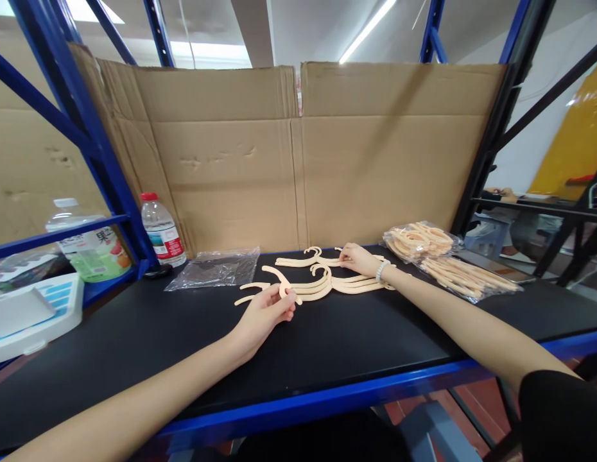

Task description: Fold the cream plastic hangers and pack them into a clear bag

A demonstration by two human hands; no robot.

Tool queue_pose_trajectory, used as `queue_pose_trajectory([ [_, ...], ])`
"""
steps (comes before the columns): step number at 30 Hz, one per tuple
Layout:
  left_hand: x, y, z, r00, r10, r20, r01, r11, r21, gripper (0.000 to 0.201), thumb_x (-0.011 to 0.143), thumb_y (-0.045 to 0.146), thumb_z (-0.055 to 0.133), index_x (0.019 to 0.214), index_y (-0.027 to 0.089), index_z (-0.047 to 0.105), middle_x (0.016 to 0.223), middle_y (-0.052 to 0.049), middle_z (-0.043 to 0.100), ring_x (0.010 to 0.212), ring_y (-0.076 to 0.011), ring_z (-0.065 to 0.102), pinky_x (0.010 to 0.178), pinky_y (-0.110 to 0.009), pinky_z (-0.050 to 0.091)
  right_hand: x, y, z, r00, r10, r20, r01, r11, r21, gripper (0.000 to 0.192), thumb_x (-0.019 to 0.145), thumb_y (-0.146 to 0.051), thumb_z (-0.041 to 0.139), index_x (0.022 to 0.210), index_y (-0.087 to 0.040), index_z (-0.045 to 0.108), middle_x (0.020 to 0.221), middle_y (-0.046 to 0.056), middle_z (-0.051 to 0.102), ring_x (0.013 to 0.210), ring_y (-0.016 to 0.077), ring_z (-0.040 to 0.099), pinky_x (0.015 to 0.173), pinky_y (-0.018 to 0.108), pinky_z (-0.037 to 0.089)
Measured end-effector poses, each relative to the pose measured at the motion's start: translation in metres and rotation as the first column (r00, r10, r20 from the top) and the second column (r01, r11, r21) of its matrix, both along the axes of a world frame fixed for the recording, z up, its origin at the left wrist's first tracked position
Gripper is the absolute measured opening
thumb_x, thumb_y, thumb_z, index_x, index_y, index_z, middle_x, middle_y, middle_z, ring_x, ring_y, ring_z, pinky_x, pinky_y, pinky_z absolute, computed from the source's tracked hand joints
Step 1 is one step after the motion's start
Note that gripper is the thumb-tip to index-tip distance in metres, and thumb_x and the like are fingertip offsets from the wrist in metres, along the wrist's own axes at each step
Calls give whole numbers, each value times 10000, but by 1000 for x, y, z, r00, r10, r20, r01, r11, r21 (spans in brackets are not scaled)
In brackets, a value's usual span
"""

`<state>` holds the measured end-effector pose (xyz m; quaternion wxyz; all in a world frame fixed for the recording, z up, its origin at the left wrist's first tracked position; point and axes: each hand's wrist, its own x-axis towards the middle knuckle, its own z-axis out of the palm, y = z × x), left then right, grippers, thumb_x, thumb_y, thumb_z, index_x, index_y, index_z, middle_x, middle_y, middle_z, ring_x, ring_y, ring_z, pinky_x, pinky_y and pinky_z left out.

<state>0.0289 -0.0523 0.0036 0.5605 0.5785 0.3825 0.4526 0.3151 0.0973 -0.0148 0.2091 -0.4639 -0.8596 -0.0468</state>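
A: Where are the hangers?
B: Beige plastic hangers (327, 282) lie mid-shelf on the black shelf (135, 346). Left hand (264, 314) pinches one hanger's end; right hand (359, 260) presses another, fingers loosely curled.

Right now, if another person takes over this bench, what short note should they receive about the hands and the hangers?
Left hand: pinches the near end of a cream hanger in the loose hangers lying flat mid-shelf.
Right hand: fingers rest on the far hanger of the same group; wrist wears a bead bracelet.
Bagged hangers: two filled clear bags lie at the right.
Empty clear bag: lies flat left of the loose ones, beside a water bottle.
Done: two bags look packed. Left: the loose hangers are not bagged.
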Motion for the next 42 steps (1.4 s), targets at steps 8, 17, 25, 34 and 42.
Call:
queue_pose_trajectory([
  [8,-1,1,-1,999,-22,48,22,1000,-1,271,725,351,755,747,155,569,740,25,520,641,-82,452,645,-230,403,0,-4,3,989,40,-145,-39,999,6,167,907,-296,594,867,-134,605,778,-7,613,684,130,591,669,297,495],
  [17,-6,5,-3,997,-34,70,35,999,-5,241,736,346,759,780,166,605,778,21,485,648,-86,418,653,-230,380,6,-19,24,937,101,-336,-79,994,78,91,813,-144,595,900,-168,608,787,19,657,742,155,631,712,262,477],
  [25,-9,8,-2,997,73,1,-72,988,-136,292,687,401,795,876,190,725,683,25,497,680,-101,424,723,-215,411,15,-49,33,908,158,-389,-110,984,143,142,861,-183,564,972,-175,652,900,76,679,834,206,642,791,342,500],
  [34,-14,17,-3,964,266,-25,-266,943,-199,341,528,388,879,757,175,744,767,-12,603,719,-120,513,690,-175,488,16,-82,33,865,208,-457,-171,978,122,124,906,-197,542,986,-189,637,878,60,654,804,190,614,724,319,504],
  [42,-29,30,1,957,286,-43,-287,917,-276,335,497,351,897,720,175,720,791,-12,622,733,-135,536,719,-178,536,20,-87,26,848,173,-502,-167,984,58,111,903,-148,546,963,-188,630,857,41,640,767,169,593,695,288,481],
])
